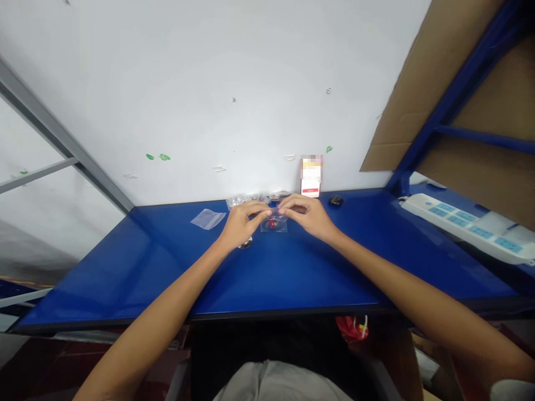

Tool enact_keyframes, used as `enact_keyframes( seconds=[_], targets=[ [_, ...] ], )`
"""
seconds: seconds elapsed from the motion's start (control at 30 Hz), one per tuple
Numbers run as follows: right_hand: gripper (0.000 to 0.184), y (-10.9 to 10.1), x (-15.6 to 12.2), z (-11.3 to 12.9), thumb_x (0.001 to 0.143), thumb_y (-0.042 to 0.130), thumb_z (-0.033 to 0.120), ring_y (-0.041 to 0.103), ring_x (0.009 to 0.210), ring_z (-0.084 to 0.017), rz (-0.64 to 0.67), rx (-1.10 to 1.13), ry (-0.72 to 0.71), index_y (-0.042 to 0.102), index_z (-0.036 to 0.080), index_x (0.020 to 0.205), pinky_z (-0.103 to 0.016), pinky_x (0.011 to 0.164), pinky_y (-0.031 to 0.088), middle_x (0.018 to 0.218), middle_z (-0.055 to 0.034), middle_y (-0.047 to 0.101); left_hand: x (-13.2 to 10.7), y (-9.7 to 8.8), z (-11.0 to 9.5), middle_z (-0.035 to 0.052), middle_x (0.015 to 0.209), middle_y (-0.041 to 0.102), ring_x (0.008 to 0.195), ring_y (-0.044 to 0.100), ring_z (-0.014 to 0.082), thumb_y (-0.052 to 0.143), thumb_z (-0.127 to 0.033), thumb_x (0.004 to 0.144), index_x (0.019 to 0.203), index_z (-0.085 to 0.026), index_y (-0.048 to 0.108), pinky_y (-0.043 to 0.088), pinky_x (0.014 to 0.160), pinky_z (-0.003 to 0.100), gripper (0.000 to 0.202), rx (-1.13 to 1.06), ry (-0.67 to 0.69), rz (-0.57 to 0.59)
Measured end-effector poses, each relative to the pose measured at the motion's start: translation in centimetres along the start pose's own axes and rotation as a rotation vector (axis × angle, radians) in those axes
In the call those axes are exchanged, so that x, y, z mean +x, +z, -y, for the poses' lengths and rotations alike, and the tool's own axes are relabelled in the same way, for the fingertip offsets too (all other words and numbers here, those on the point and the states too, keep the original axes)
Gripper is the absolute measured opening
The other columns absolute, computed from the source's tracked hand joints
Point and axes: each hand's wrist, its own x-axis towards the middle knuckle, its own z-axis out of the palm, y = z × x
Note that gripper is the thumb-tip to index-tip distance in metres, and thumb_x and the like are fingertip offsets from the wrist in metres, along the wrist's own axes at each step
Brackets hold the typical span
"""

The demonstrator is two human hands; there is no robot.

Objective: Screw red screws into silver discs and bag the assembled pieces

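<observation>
Between my hands is a small clear plastic bag (274,225) with something dark and red inside; I cannot make out its kind. My left hand (243,221) pinches the bag's top edge from the left. From the right, my right hand (308,214) pinches the same edge, thumb and fingertips pressed together. Under my left hand a small round dark item (246,243) lies partly hidden. Left of that hand rests a flat clear plastic bag (208,219). Behind my hands, several small bagged items (240,200) lie along the wall, partly covered.
A phone (310,177) with a lit screen leans against the white wall. To its right sits a small black object (335,200). A white power strip (468,225) lies at the right of the blue table (284,278), beside a blue metal frame (443,117) and cardboard.
</observation>
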Motion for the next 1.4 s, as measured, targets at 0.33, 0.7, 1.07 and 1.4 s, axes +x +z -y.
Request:
enact_keyframes(
  seconds=[0.33, 0.7, 1.07, 1.4],
  targets=[
    [0.041, 1.0, -0.2, -0.4, 0.087, 0.081, 0.064, 0.074, 0.091, -0.026, 0.023, 0.181, 0.268, 0.078, 0.024, 0.081, -0.043, 0.091, 0.058, 0.09, -0.0044, 0.08, -0.6, 0.3, 0.0, 0.007, 0.117, 0.074, 0.106, 0.071, 0.0216, 0.057, -0.034, 0.11, 0.149, -0.033, 0.066, 0.059, 0.098, 0.039, 0.04, 0.052, 0.11, -0.019],
    [0.034, 0.9, -0.3, -0.4, 0.089, 0.082, 0.057, 0.071, 0.097, -0.023, 0.025, 0.395, 0.325, 0.079, 0.023, 0.089, -0.039, 0.096, 0.055, 0.094, -0.0032, 0.076, -0.7, 1.3, 0.1, 0.0078, 0.115, 0.076, 0.106, 0.073, 0.0241, 0.059, -0.039, 0.109, 0.126, -0.024, 0.07, 0.056, 0.1, 0.039, 0.026, -0.093, -0.036, -0.023],
    [0.037, 1.3, -0.5, 0.1, 0.082, 0.088, 0.055, 0.074, 0.099, -0.026, -0.05, 0.461, 0.463, 0.085, 0.02, 0.094, -0.038, 0.089, 0.059, 0.102, -0.0087, 0.082, -0.8, 1.6, -0.2, 0.0047, 0.093, 0.076, 0.079, 0.074, 0.0199, 0.065, -0.046, 0.104, 0.11, -0.022, 0.074, 0.062, 0.075, 0.033, 0.026, -0.27, -0.153, -0.006],
    [0.033, 1.0, -0.3, 0.0, 0.085, 0.088, 0.053, 0.075, 0.087, -0.021, -0.032, 0.57, 0.478, 0.08, 0.021, 0.093, -0.033, 0.08, 0.063, 0.101, -0.0064, 0.082, -1.0, 2.0, -0.3, 0.0075, 0.116, 0.076, 0.089, 0.075, 0.0206, 0.074, -0.043, 0.098, 0.129, -0.025, 0.069, 0.062, 0.078, 0.033, 0.035, -0.123, -0.119, -0.007]
  ],
)
